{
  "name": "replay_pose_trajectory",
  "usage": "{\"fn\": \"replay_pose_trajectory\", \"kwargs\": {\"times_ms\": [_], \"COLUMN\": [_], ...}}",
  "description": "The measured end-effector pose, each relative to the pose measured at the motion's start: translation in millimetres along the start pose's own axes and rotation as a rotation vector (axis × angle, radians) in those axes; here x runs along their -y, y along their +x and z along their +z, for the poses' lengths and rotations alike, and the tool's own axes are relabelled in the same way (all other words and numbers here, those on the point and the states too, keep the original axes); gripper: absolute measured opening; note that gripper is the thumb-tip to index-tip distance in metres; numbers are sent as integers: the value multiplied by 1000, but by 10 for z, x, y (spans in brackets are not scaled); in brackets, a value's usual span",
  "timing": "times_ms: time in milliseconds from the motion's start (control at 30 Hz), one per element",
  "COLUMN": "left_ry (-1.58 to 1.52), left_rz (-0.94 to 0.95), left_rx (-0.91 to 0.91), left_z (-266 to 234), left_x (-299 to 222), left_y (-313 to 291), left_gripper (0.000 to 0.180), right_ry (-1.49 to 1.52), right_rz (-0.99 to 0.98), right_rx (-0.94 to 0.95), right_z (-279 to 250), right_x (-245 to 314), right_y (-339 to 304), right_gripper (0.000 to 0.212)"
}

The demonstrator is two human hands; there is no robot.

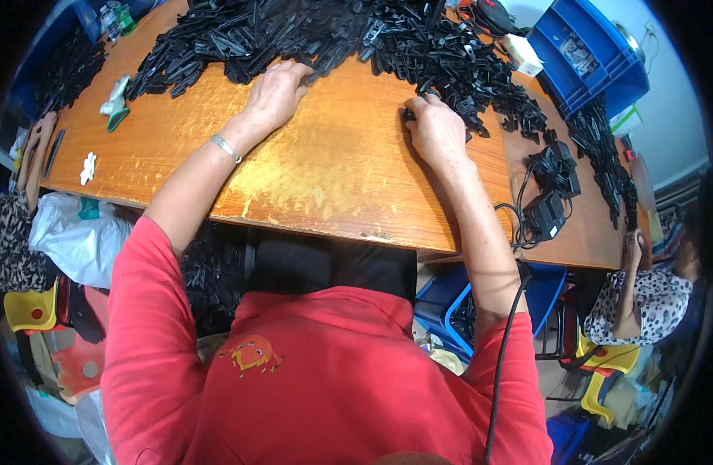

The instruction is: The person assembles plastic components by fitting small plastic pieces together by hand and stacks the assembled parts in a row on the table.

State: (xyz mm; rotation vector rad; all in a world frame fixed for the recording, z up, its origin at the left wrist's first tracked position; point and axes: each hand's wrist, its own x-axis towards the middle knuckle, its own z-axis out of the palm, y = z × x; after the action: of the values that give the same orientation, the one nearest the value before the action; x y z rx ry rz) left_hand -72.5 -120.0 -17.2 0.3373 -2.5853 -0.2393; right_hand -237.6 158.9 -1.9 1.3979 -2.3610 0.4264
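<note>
A large heap of small black plastic parts (240, 35) spreads across the far side of the wooden table (325, 170). My left hand (279, 93), with a silver band at the wrist, lies at the heap's near edge. Its fingers are bent together against the dark pieces, and what they grip is hidden and blurred. Farther right, my right hand (438, 128) is closed, thumb and fingers curled round a small black plastic part (408, 114) that shows at the fingertips. More black parts lie just beyond that hand.
A blue bin (585, 58) stands back right, near a white box (522, 54). Black power adapters (544, 217) with cables lie at right. A white-and-green object (116, 101) and a white piece (87, 168) are at left. Co-workers sit either side; a blue crate (442, 298) is below.
</note>
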Motion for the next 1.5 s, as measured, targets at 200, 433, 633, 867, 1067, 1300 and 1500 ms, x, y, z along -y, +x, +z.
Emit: {"fn": "replay_pose_trajectory", "kwargs": {"times_ms": [200, 433, 633, 867, 1067, 1300, 1500], "left_ry": [-444, -325, -336, -338, -596, -827, -362], "left_rz": [145, 170, 127, 277, 166, -120, 23], "left_rx": [126, 48, 37, -160, -25, 44, -172], "left_z": [-171, -152, -217, -299, -240, -124, -217], "left_x": [-394, -314, -427, -607, -617, -507, -495], "left_y": [-287, -412, -466, -460, -456, -557, -458], "left_gripper": [32, 30, 33, 31, 10, 9, 19], "right_ry": [259, 81, -6, 511, 986, 481, 404], "right_rz": [2, -20, -31, -43, 239, -259, -65], "right_rx": [133, -37, 107, 109, 415, -58, -134], "right_z": [-176, -174, 110, -121, -166, 118, 84], "right_x": [64, 188, 186, 525, 631, 796, 459], "right_y": [29, 42, 113, 185, 167, -42, 175], "right_gripper": [21, 25, 10, 20, 28, 28, 19]}}
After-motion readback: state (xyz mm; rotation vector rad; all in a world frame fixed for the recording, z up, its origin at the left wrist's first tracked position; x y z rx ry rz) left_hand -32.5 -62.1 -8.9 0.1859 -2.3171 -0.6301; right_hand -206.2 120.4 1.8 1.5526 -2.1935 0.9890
